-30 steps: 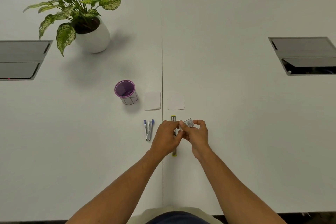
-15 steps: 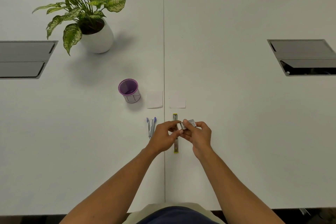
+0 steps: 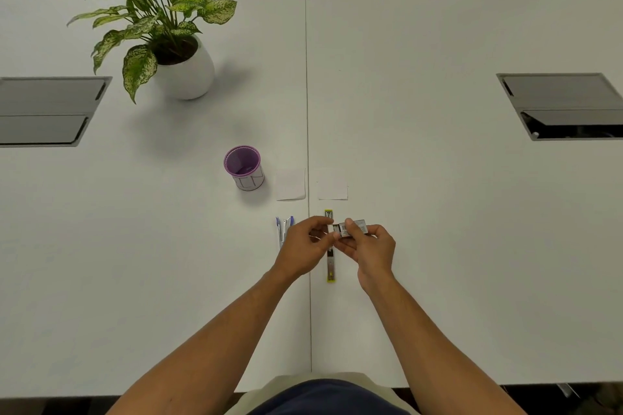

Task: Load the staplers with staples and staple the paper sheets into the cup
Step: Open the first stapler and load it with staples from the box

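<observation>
Purple-rimmed cup (image 3: 243, 168) standing as the landmark on a white table (image 3: 438, 212), upright, inside too dim to read. Just right of the cup, two small white paper sheets (image 3: 291, 185) lying flat side by side, unstapled. Nearer than the cup and a little right, a blue stapler (image 3: 284, 229) lying flat, partly hidden by the left hand (image 3: 305, 246). Further right of that, a yellow-ended stapler (image 3: 330, 263) opened out into a long strip, under both hands. Small grey staple box (image 3: 352, 228) pinched by the right hand (image 3: 369, 246), thumb on top and fingers curled beneath. Left fingertips pinching the box's near end, where a pale inner tray now shows; half a second earlier, that end looked less open. Likely meaning: box being slid open, staples not yet out, neither stapler loaded, task at an early stage. Far behind the cup to its left, a leafy potted plant (image 3: 182, 77).
</observation>
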A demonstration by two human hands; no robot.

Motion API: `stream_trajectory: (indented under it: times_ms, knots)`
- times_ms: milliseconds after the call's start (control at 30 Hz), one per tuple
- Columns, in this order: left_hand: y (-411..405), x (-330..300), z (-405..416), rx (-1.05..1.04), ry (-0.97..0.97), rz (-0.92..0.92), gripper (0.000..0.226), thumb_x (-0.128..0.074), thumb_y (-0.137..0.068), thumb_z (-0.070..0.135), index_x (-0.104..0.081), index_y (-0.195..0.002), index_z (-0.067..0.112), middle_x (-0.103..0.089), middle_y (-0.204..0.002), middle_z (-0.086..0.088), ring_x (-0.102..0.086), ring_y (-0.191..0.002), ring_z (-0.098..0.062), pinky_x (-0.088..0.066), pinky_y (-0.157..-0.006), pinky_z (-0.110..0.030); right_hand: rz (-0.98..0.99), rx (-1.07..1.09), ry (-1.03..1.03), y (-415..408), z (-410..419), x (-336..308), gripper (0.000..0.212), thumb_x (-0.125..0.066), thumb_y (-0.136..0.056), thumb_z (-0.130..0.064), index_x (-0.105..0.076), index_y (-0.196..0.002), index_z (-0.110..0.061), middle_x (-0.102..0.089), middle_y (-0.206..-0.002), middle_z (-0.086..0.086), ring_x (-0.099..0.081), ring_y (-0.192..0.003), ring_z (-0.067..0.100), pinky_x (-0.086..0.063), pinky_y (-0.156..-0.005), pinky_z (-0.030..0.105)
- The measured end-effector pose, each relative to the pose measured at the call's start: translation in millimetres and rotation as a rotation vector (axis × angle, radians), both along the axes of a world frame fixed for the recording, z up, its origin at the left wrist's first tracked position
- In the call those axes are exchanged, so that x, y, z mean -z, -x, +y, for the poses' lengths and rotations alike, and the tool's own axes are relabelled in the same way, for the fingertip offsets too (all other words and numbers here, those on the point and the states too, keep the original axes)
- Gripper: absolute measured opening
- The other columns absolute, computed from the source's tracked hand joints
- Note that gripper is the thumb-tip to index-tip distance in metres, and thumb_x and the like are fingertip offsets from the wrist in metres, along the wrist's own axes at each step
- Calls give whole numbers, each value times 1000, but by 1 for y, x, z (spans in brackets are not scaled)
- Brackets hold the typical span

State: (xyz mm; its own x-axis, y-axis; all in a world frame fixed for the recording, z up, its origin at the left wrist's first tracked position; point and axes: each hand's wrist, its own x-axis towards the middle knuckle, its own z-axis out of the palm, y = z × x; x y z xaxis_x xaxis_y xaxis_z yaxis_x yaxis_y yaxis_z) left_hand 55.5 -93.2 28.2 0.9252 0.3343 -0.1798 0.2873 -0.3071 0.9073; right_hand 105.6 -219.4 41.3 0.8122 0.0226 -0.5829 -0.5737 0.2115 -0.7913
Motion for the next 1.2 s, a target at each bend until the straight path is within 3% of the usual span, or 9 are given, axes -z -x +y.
stream_trajectory:
  times_ms: [133,200,367,500,700,867,1000,1133,1200]
  knots:
    - [-2,-1,4,-72,56,10,14,-64,-91,18,-67,-104,16,-70,-87,0,-69,-81,-15,-60,-69,-26,-3,-12,4,2,3,2,26,-77,-81,-10,-55,-91,-2,-70,-92,27,-73,-73,33,-61,-70,43]
    - [-1,-5,5,-93,80,6,12,-60,-92,13,-66,-101,17,-71,-86,-2,-70,-78,-17,-59,-66,-25,-12,-9,-4,3,4,1,26,-77,-81,-10,-53,-88,-3,-69,-91,28,-73,-73,34,-62,-68,41]
    - [-2,-11,6,-44,-25,24,10,-64,-90,32,-64,-95,23,-68,-92,7,-69,-75,-11,-59,-65,-27,-72,-38,1,4,8,0,23,-75,-82,-8,-53,-84,-3,-70,-93,27,-73,-79,36,-61,-65,38]
    - [-5,-13,6,-74,20,56,7,-56,-94,15,-61,-96,19,-68,-97,-6,-70,-78,-17,-61,-68,-32,-47,-22,-17,4,11,0,27,-75,-82,-8,-48,-80,-6,-69,-94,29,-73,-79,38,-61,-62,35]
    - [-6,-16,8,-101,-85,75,14,-54,-93,8,-67,-95,13,-72,-98,-4,-70,-77,-15,-59,-73,-31,-36,-4,-39,3,12,1,28,-76,-82,-9,-48,-82,-7,-68,-95,30,-72,-78,37,-60,-60,32]
    - [-8,-24,3,-94,-204,75,16,-62,-91,23,-69,-100,12,-70,-100,1,-67,-78,-8,-43,-61,-9,-45,-4,-44,2,12,3,27,-76,-82,-8,-49,-81,-6,-68,-96,30,-73,-79,35,-60,-62,34]
    - [-10,-23,0,-74,-280,78,15,-64,-90,28,-68,-92,14,-73,-91,-2,-69,-77,-12,-53,-72,-25,-63,-10,-41,1,12,5,25,-76,-81,-7,-51,-82,-5,-68,-95,30,-73,-81,37,-61,-65,38]
    - [-14,-25,-2,-77,-345,142,23,-61,-92,31,-72,-94,11,-72,-95,-2,-66,-84,-13,-32,-75,-16,-90,-21,-27,1,10,9,26,-76,-80,-5,-51,-79,-5,-68,-96,31,-73,-81,39,-61,-70,44]
    - [-16,-26,-4,-74,-339,167,25,-62,-91,31,-73,-94,10,-72,-95,-4,-66,-85,-15,-38,-76,-20,-95,-15,-17,1,9,11,26,-77,-80,-5,-51,-78,-4,-68,-95,30,-73,-81,38,-60,-73,47]
